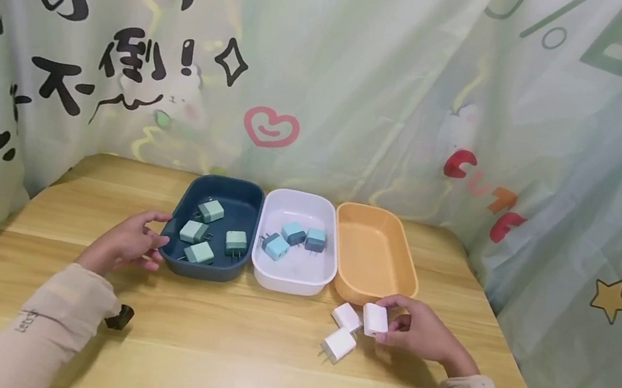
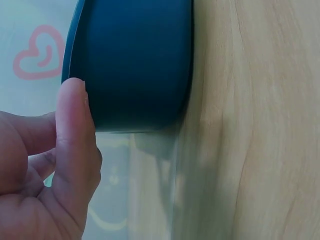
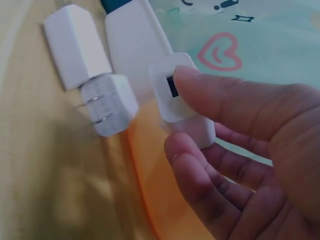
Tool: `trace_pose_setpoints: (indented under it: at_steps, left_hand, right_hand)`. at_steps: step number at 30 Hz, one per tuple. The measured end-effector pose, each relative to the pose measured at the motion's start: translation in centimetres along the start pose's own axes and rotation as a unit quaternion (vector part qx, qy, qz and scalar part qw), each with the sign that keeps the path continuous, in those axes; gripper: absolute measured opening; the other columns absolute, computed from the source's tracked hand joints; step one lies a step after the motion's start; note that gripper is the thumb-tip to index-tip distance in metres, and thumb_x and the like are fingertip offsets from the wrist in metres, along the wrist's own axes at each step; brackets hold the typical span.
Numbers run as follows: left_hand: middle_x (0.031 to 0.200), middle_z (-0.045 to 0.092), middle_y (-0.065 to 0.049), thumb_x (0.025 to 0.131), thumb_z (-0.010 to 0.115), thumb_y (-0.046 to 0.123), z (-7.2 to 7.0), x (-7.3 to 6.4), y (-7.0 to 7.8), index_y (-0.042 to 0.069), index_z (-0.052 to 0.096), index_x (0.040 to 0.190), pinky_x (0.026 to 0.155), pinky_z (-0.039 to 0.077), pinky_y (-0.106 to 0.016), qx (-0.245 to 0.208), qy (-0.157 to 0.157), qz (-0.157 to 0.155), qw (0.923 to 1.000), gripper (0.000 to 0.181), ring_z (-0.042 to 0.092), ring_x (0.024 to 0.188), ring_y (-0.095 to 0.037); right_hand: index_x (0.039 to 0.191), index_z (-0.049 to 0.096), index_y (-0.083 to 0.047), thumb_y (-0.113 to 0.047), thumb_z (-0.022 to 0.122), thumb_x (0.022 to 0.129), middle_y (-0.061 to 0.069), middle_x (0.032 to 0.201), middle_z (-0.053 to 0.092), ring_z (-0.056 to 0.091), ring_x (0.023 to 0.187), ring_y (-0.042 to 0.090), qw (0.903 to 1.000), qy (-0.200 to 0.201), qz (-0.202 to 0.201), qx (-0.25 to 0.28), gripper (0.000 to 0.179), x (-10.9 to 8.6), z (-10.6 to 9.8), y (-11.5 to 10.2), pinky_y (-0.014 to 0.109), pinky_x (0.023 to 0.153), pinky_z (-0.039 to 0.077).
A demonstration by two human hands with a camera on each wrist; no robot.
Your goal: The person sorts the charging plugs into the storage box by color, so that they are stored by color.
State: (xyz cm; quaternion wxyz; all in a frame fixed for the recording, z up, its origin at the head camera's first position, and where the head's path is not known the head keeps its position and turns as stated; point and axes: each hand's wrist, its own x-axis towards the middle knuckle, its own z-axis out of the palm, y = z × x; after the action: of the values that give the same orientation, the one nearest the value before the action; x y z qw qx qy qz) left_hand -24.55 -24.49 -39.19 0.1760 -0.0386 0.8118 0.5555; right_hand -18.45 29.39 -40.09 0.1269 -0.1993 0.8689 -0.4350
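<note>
My right hand (image 1: 417, 330) pinches a white USB charger (image 1: 375, 320) between thumb and fingers, near the front edge of the orange bin (image 1: 377, 251). In the right wrist view, the held charger's (image 3: 172, 92) dark USB port faces the camera, with the thumb beside it. Two more white chargers (image 1: 338, 345) (image 3: 77, 45) lie close by on the table. At the far left, my left hand (image 1: 129, 240) holds the rim of the dark blue bin (image 1: 230, 188); its thumb (image 2: 72, 115) lies against the bin's wall in the left wrist view.
Several pale green chargers (image 1: 198, 252) lie in the dark blue bin. The white bin (image 1: 291, 284), between the other two, holds three blue chargers (image 1: 276, 246). The bins stand side by side on a wooden table (image 1: 236, 370), with a printed curtain (image 1: 352, 79) behind.
</note>
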Motion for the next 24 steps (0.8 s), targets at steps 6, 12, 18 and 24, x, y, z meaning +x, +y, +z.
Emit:
trace_pose_setpoints:
  at_steps: [6, 12, 18, 24]
  left_hand:
    - [0.120, 0.042, -0.029, 0.101, 0.048, 0.002, 0.0, -0.2, 0.1, 0.005, 0.016, 0.154, 0.068, 0.060, -0.038, 0.010, -0.002, -0.003, 0.9999, 0.063, 0.060, 0.078, -0.025]
    - [0.121, 0.042, -0.030, 0.100, 0.049, 0.002, -0.2, -0.3, 0.2, 0.005, 0.017, 0.153, 0.068, 0.060, -0.038, 0.009, -0.001, -0.015, 0.9998, 0.062, 0.060, 0.078, -0.025]
    - [0.121, 0.043, -0.029, 0.101, 0.048, 0.003, -0.1, -0.1, 0.4, 0.004, 0.017, 0.154, 0.068, 0.060, -0.038, 0.008, -0.006, -0.012, 0.9999, 0.061, 0.060, 0.078, -0.025]
    - [0.116, 0.045, -0.027, 0.101, 0.046, 0.003, 0.0, -0.2, 0.2, 0.004, 0.016, 0.154, 0.067, 0.059, -0.037, 0.001, -0.009, -0.012, 0.9999, 0.060, 0.060, 0.077, -0.024]
  right_hand:
    - [0.115, 0.056, 0.004, -0.008, 0.081, 0.077, 0.017, 0.104, 0.056, 0.061, 0.071, 0.016, 0.9996, -0.004, -0.021, 0.015, 0.047, 0.5, -0.7, -0.8, 0.024, 0.059, 0.052]
    - [0.118, 0.056, 0.003, -0.008, 0.080, 0.079, 0.017, 0.101, 0.055, 0.059, 0.069, 0.014, 0.9997, 0.005, -0.008, 0.024, 0.048, 1.0, -1.4, -2.0, 0.023, 0.058, 0.051]
    - [0.123, 0.055, 0.005, -0.008, 0.080, 0.080, 0.016, 0.089, 0.056, 0.060, 0.067, 0.013, 0.9996, 0.023, 0.009, 0.015, 0.052, 1.7, -2.3, -2.4, 0.023, 0.058, 0.051]
    - [0.122, 0.053, 0.006, -0.006, 0.079, 0.080, 0.018, 0.100, 0.055, 0.060, 0.073, 0.017, 0.9991, 0.033, 0.018, 0.020, 0.051, 3.3, -3.1, -2.5, 0.025, 0.059, 0.052]
